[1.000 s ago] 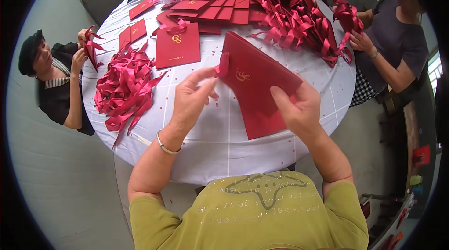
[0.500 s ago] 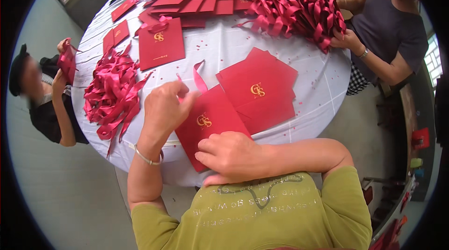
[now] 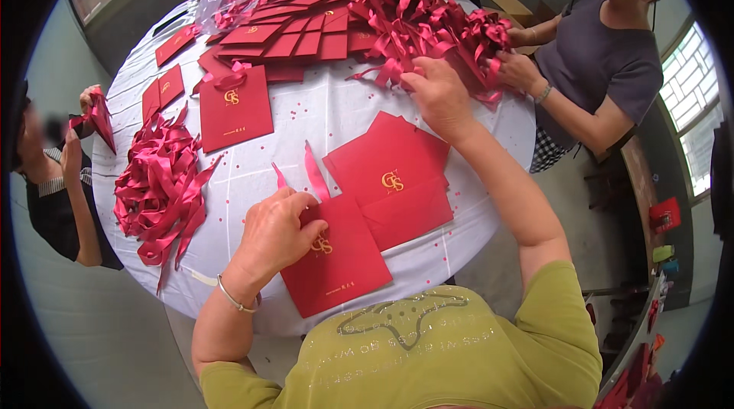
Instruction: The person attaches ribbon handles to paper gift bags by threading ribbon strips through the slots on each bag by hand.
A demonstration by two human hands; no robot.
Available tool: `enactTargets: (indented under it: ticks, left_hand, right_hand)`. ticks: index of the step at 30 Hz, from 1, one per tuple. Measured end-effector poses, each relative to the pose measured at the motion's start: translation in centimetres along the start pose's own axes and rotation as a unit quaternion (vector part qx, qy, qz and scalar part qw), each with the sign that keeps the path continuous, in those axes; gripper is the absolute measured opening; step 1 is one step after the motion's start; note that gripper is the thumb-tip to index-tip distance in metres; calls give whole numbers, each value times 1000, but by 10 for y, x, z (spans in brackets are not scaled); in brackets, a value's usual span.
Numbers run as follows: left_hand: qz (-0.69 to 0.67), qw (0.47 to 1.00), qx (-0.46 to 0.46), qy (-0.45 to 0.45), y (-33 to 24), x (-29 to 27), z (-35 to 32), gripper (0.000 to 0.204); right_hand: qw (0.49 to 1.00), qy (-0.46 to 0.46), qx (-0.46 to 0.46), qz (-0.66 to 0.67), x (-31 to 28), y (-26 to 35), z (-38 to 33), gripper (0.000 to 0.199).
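The red paper bag [image 3: 344, 280] lies flat at the near edge of the white-covered worktop [image 3: 294, 115]. The left hand [image 3: 281, 229] rests on its upper left part, fingers bent; whether they pinch it cannot be told. The right hand [image 3: 440, 99] reaches to the far right, fingers half curled beside the ribboned heap [image 3: 424, 19], its grip unclear. Overlapping red bags [image 3: 405, 214] lie just right of the paper bag, a ribbon pile [image 3: 162, 187] to the left.
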State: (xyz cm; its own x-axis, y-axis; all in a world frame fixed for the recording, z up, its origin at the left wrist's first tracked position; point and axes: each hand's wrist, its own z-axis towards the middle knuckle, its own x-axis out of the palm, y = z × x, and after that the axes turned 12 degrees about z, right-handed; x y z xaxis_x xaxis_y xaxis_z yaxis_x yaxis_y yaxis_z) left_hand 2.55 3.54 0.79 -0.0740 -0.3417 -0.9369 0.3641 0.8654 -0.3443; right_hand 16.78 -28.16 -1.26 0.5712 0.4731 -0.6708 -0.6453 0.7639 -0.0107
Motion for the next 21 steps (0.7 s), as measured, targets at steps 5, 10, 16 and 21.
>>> enactTargets:
  ticks: [5,10,16,21]
  left_hand:
    - [-30,999,4,19,3,2,2,26]
    - [-26,999,5,31,3,2,6,27]
    - [-55,998,-28,23,2,-1,2,29]
    - [-81,996,-32,23,6,6,8,30]
  right_hand:
    - [989,59,-121,-59,22,-13,22,19]
    - [995,61,-81,-27,31,-20,15,13]
    - [992,-36,19,119,2,-1,-17,26]
    - [961,-24,274,27,-35,-90,-83,23]
